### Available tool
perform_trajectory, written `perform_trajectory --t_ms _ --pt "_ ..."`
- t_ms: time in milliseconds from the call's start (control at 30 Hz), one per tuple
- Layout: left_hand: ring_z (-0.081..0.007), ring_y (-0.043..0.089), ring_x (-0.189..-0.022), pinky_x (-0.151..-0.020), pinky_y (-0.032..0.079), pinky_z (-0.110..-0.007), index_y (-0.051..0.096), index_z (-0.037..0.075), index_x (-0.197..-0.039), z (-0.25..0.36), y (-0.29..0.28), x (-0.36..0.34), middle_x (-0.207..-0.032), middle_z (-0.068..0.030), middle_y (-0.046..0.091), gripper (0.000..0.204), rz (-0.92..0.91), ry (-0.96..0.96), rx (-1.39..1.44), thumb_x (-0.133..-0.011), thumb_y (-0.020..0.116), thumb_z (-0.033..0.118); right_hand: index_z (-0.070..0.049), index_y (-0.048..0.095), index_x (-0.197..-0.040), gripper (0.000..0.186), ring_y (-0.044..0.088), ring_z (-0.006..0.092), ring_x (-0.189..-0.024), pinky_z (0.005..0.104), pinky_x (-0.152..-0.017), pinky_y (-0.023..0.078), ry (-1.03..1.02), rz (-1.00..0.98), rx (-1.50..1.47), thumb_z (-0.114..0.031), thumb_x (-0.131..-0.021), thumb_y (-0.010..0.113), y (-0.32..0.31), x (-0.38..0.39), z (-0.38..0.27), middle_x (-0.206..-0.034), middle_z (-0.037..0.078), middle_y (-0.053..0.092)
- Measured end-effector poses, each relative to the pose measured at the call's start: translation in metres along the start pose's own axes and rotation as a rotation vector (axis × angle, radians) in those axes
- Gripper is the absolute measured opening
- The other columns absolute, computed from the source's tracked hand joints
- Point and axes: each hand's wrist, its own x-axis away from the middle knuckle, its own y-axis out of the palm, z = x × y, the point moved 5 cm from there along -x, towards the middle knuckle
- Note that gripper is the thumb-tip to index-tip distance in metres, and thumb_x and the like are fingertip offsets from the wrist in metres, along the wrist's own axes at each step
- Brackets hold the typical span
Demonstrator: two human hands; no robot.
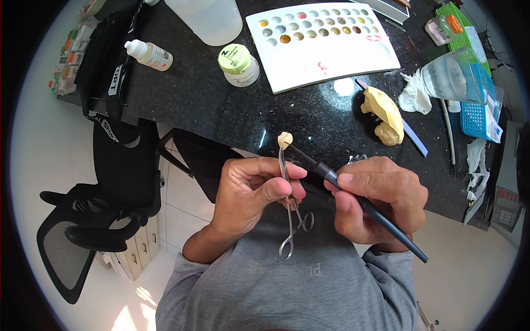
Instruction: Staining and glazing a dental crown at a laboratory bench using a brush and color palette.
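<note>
My left hand [248, 190] is closed round a metal hemostat [284, 165], its ring handles hanging below the fingers. Clamped in its tips is a small cream-coloured dental crown [285, 139]. My right hand [386, 198] grips a dark-handled brush [381, 215] like a pen; its thin tip reaches the lower right side of the crown and seems to touch it. Beyond both hands, a white palette [314, 60] with rows of coloured wells lies on the black worktop [199, 99]. A yellow dental model [382, 113] rests to the right, over a blue strip [414, 138].
A lidded jar [239, 66], a dropper bottle [149, 55] and a large translucent container [207, 19] stand at the far left. On the right are a glass of water [455, 74], crumpled tissue [415, 95] and a blue basket [479, 118]. A black office chair [110, 220] stands left.
</note>
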Motion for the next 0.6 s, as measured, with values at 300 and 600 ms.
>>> perform_trajectory --t_ms 300,600 --pt "-0.0138 0.065 -0.069 -0.062 0.055 -0.024 0.064 -0.006 -0.101 -0.0007 -0.0012 0.0001 -0.079 -0.0121 0.067 0.033 -0.004 0.001 -0.014 -0.083 0.070 0.021 0.005 0.054 -0.089 0.019 0.064 0.0206 -0.059 0.0278 -0.052 0.053 0.006 -0.010 0.025 0.002 -0.073 0.065 0.0002 -0.0005 -0.0012 -0.070 0.017 0.062" --pt "-0.0140 0.066 -0.069 -0.061 0.055 -0.024 0.064 -0.006 -0.101 0.0010 0.0000 0.0003 -0.078 -0.0121 0.067 0.034 0.000 -0.006 -0.029 -0.084 0.068 0.023 0.005 0.054 -0.089 0.019 0.064 0.0205 -0.061 0.0283 -0.052 0.053 0.013 -0.015 0.029 0.001 -0.075 0.065 0.0010 0.0010 -0.0019 -0.071 0.017 0.062"
